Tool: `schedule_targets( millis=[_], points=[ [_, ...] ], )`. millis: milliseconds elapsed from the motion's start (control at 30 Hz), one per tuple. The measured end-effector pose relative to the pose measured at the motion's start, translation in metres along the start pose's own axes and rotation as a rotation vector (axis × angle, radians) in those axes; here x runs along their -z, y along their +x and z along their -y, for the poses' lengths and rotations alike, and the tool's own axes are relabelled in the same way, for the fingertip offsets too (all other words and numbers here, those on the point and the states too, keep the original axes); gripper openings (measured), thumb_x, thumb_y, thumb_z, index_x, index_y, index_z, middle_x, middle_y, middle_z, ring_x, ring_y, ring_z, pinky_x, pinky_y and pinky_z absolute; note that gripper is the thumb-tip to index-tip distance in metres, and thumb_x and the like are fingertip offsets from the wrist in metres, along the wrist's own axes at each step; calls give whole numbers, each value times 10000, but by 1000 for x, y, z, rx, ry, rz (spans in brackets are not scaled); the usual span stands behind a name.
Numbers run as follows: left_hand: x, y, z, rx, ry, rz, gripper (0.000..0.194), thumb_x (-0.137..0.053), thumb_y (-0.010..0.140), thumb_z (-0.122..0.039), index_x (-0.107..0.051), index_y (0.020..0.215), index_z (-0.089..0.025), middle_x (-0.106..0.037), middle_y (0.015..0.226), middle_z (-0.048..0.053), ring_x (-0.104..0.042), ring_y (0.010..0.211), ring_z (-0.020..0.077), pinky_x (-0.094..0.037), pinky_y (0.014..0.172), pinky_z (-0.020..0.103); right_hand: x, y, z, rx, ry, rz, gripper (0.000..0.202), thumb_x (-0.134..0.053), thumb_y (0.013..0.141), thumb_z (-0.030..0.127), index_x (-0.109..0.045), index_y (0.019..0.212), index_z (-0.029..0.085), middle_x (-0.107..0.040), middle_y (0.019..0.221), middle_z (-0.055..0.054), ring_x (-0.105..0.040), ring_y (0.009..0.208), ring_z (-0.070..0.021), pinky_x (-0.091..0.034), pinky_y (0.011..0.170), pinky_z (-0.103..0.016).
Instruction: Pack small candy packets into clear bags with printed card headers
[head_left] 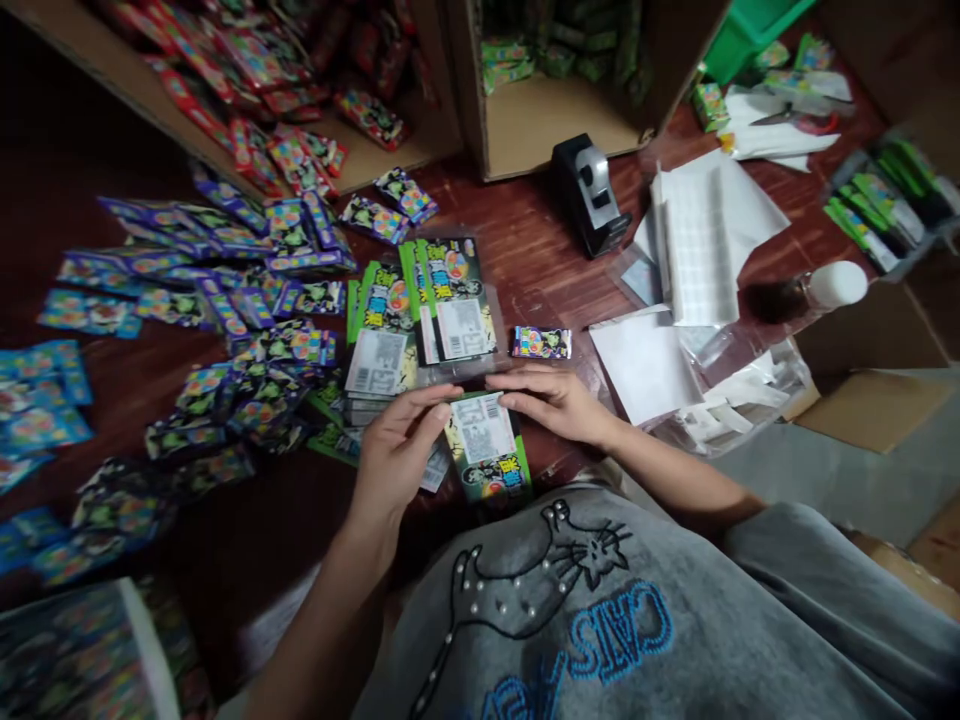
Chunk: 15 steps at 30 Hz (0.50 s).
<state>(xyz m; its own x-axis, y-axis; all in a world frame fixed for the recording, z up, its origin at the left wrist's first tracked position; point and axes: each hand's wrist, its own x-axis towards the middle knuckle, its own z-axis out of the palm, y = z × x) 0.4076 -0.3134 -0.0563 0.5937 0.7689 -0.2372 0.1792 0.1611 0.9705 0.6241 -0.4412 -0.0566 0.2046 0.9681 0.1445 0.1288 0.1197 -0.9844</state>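
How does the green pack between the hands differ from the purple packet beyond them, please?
The green pack is larger than the purple packet. The green pack has green edging and a white label; the purple packet, purple edging. The green pack lies between the left hand and right hand, the purple packet beyond them. Both have colourful print.

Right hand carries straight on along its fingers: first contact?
Likely the left hand's fingertips, facing the right hand near the far edge of the green-and-black packet; relative height is unclear from one view.
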Motion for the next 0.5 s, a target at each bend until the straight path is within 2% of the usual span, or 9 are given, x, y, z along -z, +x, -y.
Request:
schedule_targets(
  millis=[100, 233, 300, 400, 500],
  points=[
    [3, -2, -14, 30, 75, 38, 419, -825, 876, -589, -797, 1029, -200, -824, 1193, 126, -772, 1131, 281, -604, 1031, 432, 4, 7, 9, -93, 77, 76, 174, -796, 985, 364, -853, 1085, 232, -839, 1171, -59, -769, 1108, -191, -595, 1055, -389],
    [-2, 1, -32, 64, 95, 23, 388, -896, 795, -543, -788, 921, -192, -844, 1049, 102, -786, 993, 255, -619, 950, 398, 0, 19, 20, -295, 115, 24, 244, -851, 902, 421, -805, 937, 184, -808, 898, -21, -721, 801, -141, -586, 797, -302],
    [-3, 4, -37, 100, 61, 12, 372, -911, 775, -516, -779, 901, -192, -843, 978, 89, -792, 949, 249, -625, 907, 380, 0, 26, 24, -364, 159, 14, 304, -899, 838, 444, -777, 885, 169, -779, 837, -5, -681, 741, -124, -557, 737, -277],
    [1, 7, -40, 121, 70, 33, 340, -893, 800, -511, -801, 906, -201, -845, 963, 85, -800, 942, 255, -634, 911, 395, 4, 31, 24, -421, 223, 68, 370, -926, 801, 501, -781, 863, 166, -791, 841, -10, -688, 752, -131, -566, 756, -288],
    [10, 5, -40, 56, 168, 120, 298, -865, 842, -512, -827, 905, -223, -853, 1057, 90, -803, 1001, 264, -639, 966, 430, 11, 27, 23, -398, 207, 136, 355, -868, 872, 529, -817, 911, 180, -830, 912, -27, -738, 819, -154, -603, 854, -336]
  ],
)
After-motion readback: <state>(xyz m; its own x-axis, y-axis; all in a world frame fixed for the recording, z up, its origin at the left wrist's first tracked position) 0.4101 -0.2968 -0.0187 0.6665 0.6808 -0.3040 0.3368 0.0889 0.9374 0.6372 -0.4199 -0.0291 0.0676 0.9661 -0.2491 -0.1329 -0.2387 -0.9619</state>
